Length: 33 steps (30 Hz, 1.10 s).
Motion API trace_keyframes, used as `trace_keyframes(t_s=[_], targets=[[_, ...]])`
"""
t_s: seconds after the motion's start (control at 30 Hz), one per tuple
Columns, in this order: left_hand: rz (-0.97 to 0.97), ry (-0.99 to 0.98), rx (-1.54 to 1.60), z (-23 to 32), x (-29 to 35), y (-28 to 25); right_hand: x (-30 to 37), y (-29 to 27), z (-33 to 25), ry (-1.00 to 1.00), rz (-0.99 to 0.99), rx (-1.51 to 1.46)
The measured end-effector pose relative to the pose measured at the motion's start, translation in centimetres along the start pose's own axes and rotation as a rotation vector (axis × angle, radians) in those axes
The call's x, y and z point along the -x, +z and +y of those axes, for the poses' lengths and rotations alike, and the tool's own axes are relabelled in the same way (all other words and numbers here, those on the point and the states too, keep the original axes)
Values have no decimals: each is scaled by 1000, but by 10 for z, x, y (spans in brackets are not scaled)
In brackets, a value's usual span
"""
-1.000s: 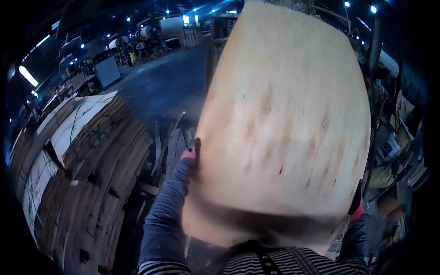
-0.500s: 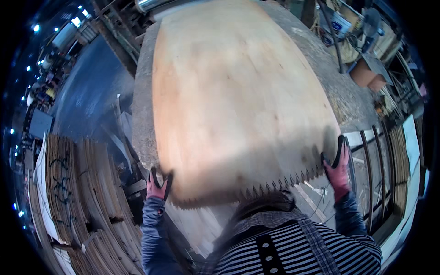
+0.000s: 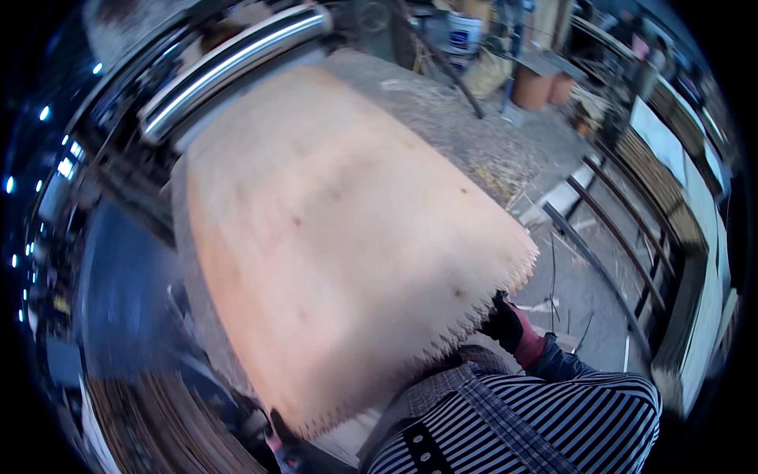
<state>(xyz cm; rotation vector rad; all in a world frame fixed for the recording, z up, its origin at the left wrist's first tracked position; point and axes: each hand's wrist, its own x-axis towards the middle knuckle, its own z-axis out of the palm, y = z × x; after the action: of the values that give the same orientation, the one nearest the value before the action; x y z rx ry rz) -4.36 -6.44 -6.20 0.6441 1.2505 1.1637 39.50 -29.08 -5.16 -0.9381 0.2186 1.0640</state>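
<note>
A large pale wood veneer sheet (image 3: 316, 237) lies over the work surface in front of me, its near edge ragged with saw-like teeth. At that toothed edge, right of centre, my right hand (image 3: 515, 330), in a black and pink glove, is closed on the sheet; part of its fingers is hidden under the wood. My left hand (image 3: 275, 439) grips the near left corner, a dark gloved fingertip showing on top. The rest of that hand is dim and blurred low in the picture.
Beyond the sheet's far end lies a shiny metal roller (image 3: 237, 67). The rough table (image 3: 450, 118) extends to the right of the sheet. Metal bars (image 3: 600, 276) and stacked veneer (image 3: 655, 174) stand at right; another stack (image 3: 150, 423) is at lower left. A white bucket (image 3: 464, 33) sits at the back.
My view has swung, so the sheet now slants and the roller shows more fully. My right hand has shifted from the sheet's right corner to its toothed near edge. My left stays by the left corner.
</note>
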Motion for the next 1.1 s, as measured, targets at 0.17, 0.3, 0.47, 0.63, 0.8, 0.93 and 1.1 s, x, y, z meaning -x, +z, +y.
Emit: trace_keyframes(t_s=[0.17,0.3,0.47,0.63,0.8,0.93,1.1], targets=[[-68,2,-114,32,-10,27,1,38,-25,-4,150,68],[-66,73,-397,55,-43,36,-46,57,-34,-14,105,83],[4,34,-1448,56,-73,64,-79,61,-67,247,239,510],[-64,346,-1303,21,-81,42,-48,91,-113,-106,390,1836],[-162,595,-1242,44,-72,48,1,172,-50,-636,292,1568],[-233,623,-1327,49,-66,71,18,185,7,-838,-64,1547],[-408,552,-883,51,-67,59,39,208,31,-659,-171,1786]])
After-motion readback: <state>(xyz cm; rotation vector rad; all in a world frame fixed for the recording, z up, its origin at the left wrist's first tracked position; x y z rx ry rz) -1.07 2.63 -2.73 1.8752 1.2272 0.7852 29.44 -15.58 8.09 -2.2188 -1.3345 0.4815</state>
